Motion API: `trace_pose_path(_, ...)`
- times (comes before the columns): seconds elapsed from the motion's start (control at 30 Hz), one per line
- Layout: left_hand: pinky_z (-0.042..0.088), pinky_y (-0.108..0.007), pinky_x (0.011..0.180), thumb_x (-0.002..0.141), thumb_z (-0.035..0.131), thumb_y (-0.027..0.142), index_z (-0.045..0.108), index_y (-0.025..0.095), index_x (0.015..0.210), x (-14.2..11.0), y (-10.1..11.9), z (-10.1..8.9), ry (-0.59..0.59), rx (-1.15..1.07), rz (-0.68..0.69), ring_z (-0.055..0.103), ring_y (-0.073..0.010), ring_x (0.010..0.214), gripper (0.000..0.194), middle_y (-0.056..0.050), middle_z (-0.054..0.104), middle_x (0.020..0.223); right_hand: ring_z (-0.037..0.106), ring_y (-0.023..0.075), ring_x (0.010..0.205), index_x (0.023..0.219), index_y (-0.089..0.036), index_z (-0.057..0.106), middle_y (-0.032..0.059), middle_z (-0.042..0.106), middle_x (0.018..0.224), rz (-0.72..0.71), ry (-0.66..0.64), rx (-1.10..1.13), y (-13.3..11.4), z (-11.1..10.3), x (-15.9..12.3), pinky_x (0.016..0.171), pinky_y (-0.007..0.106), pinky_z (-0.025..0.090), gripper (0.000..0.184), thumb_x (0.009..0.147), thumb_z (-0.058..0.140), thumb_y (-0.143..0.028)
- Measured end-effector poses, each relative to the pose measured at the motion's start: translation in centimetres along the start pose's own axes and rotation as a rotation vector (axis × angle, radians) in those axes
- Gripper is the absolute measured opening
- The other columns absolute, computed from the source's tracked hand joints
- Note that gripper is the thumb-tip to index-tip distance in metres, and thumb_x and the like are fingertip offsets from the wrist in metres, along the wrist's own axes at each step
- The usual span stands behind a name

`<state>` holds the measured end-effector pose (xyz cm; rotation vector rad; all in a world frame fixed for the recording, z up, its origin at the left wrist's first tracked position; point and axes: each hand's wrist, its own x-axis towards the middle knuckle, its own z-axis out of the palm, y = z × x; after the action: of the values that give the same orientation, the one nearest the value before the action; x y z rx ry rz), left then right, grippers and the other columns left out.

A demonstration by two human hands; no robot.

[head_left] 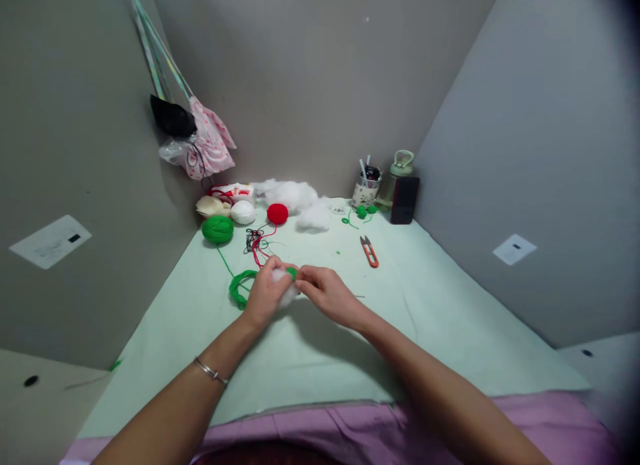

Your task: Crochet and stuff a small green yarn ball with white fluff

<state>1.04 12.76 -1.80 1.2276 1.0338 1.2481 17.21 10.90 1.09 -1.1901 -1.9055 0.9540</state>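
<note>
Above the middle of the table, my left hand [265, 293] is closed around a tuft of white stuffing [287, 297] and a small green crocheted piece [292, 273]. My right hand [325, 290] meets it from the right, its thumb and fingers pinched at the edge of the green piece. The fingertips hide what exactly they grip there. Just left of my left hand lies a loose coil of green yarn [239, 290], joined by a strand to a green yarn ball [218, 230]. Red yarn strands [257, 255] run behind my left hand.
At the back are a red yarn ball [277, 214], a white yarn ball [243, 212], a heap of stuffing [295, 197], small green pieces [362, 212], a pen cup [367, 190], a bottle [400, 168] and a phone [405, 200]. Orange thread snips [369, 251] lie right of centre.
</note>
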Motion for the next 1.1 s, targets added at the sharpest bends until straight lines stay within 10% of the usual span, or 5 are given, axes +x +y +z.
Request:
trace_pose_path(0.37,0.043,-0.021,0.050,0.077,0.068,0.038,0.041,0.023,0.082,0.0,-0.6,0.7,0.094,-0.098,-0.010,0.058,-0.0116,0.057,0.030,0.002,0.069,0.084,0.057,0.0177,0.087,0.074,-0.020,0.067,0.0048,0.062,0.096,-0.114,0.210,-0.083,0.2,-1.6,0.6,0.078,0.030,0.041,0.014,0.086,0.070,-0.026)
trace_pose_path(0.47,0.039,-0.019,0.050,0.075,0.073,0.036,0.045,0.022,0.079,0.0,-0.7,0.6,0.103,-0.107,-0.018,0.054,-0.0099,0.055,0.032,0.005,0.063,0.071,0.062,0.0207,0.099,0.070,-0.020,0.061,0.0075,0.066,0.108,-0.177,0.109,0.247,-0.2,-1.9,0.6,0.083,0.032,0.046,0.022,0.087,0.069,-0.029)
trace_pose_path(0.57,0.038,-0.018,0.047,0.073,0.076,0.040,0.046,0.022,0.078,-0.1,-0.7,0.7,0.083,-0.131,-0.041,0.050,-0.0094,0.050,0.035,0.007,0.057,0.063,0.062,0.0142,0.068,0.078,-0.021,0.054,0.0046,0.067,0.101,-0.104,-0.051,0.527,-0.5,-1.7,0.5,0.062,0.029,0.047,0.020,0.091,0.063,-0.033)
trace_pose_path(0.87,0.042,-0.020,0.044,0.075,0.070,0.034,0.044,0.023,0.082,-0.2,-0.6,0.6,0.043,-0.222,-0.119,0.055,-0.0120,0.046,0.029,0.007,0.056,0.056,0.054,0.0191,0.082,0.093,-0.021,0.057,0.0055,0.063,0.093,-0.293,0.129,-0.351,1.4,-0.8,0.8,0.076,0.031,0.042,0.008,0.090,0.060,-0.015)
trace_pose_path(1.1,0.040,-0.017,0.047,0.076,0.069,0.030,0.045,0.023,0.082,-0.5,-0.3,0.9,-0.011,-0.248,-0.100,0.054,-0.0093,0.050,0.026,0.006,0.059,0.064,0.049,0.0158,0.072,0.076,-0.020,0.057,-0.0006,0.055,0.075,-0.169,0.094,-0.312,0.5,-0.6,0.7,0.069,0.027,0.035,0.013,0.084,0.067,-0.016)
